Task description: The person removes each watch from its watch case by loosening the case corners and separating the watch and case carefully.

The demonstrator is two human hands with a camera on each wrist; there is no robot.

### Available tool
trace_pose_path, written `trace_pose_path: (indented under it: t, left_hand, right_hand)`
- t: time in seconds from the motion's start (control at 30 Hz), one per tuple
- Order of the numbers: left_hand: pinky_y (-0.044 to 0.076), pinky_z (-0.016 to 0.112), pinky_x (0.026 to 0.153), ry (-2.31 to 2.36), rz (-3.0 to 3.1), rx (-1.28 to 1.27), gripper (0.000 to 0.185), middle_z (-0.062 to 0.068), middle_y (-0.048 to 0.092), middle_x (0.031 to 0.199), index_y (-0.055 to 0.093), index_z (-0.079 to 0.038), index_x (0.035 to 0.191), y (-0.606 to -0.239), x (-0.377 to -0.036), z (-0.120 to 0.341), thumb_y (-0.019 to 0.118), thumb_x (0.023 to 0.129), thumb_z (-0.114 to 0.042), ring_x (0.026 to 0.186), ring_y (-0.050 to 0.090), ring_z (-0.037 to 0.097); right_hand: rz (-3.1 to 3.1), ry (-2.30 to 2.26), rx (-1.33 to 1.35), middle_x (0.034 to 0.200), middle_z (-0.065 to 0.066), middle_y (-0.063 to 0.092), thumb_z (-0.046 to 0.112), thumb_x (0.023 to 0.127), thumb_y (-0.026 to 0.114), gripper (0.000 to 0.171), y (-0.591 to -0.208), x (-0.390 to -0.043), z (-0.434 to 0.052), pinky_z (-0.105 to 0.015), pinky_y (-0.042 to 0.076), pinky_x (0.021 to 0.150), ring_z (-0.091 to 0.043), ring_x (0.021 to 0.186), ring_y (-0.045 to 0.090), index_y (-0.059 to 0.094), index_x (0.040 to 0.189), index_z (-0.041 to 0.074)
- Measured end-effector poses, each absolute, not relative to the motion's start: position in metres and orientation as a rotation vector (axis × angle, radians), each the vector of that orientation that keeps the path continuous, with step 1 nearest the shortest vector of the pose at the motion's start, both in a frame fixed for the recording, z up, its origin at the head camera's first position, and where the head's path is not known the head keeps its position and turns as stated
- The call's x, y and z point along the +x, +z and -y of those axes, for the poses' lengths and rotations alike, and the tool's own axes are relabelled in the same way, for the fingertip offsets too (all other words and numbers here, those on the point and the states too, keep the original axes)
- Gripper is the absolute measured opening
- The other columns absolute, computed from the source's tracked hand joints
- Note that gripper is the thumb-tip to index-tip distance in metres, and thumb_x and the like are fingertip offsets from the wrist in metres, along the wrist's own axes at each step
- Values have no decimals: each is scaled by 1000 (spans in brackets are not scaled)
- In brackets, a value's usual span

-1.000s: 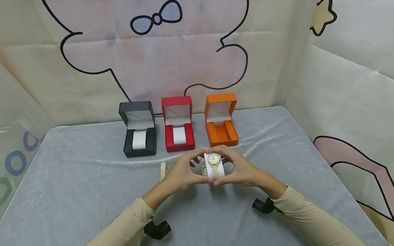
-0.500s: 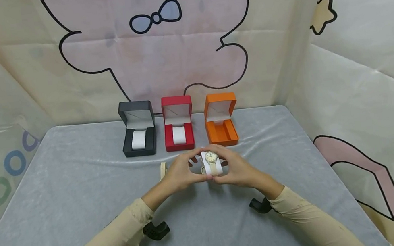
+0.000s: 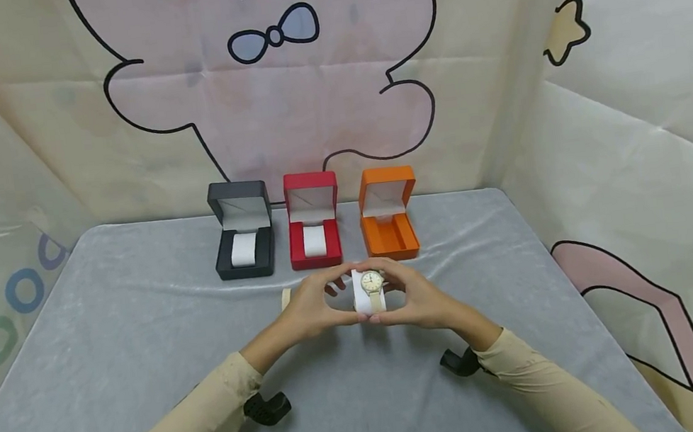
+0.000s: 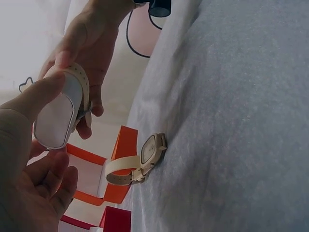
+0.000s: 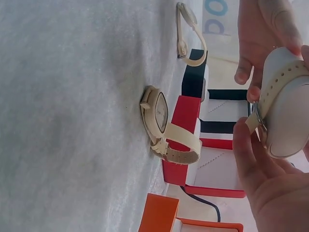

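A cream-strapped watch (image 3: 372, 282) with a pale round dial is fastened round a white watch cushion (image 3: 359, 293), its dial up in the head view. My left hand (image 3: 321, 304) grips the cushion from the left and my right hand (image 3: 416, 293) from the right, thumbs below, index fingers above. In the right wrist view the holed strap (image 5: 277, 87) runs over the cushion to a buckle. A second cream watch (image 4: 150, 150) lies on the cloth beneath, hidden by the hands in the head view. A third cream watch (image 3: 286, 298) lies beyond my left wrist.
Three open-lidded watch boxes stand in a row at the back: a black box (image 3: 220, 260), a red box (image 3: 296, 250) and an orange box (image 3: 412, 237). White cushions (image 3: 244, 249) sit in the black and red ones. Grey cloth (image 3: 141, 325) covers the table.
Both hands have shifted slightly left with the cushion and watch. The cushion tilted half a second ago and is more upright now. The boxes stay put.
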State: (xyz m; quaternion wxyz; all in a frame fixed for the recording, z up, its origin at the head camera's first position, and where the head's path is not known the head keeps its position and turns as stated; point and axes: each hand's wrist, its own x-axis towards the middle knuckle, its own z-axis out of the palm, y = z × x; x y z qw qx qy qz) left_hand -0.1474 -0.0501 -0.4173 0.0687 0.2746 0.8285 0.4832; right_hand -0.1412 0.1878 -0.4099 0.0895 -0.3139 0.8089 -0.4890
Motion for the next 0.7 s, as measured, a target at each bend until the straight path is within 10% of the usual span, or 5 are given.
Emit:
trace_pose_path:
  t: [0.7]
  left_hand:
    - [57,38,85,1432,-2622,782,77,4,68,120,59,-12,141,-419,-138,53,92,73,-28,101,63,26]
  right_hand:
    - [-2384,-1466,-854,147,-5,53,15,85,82,70,-409,-136,-182,-34,62,82,-28,107,69,48,146,22]
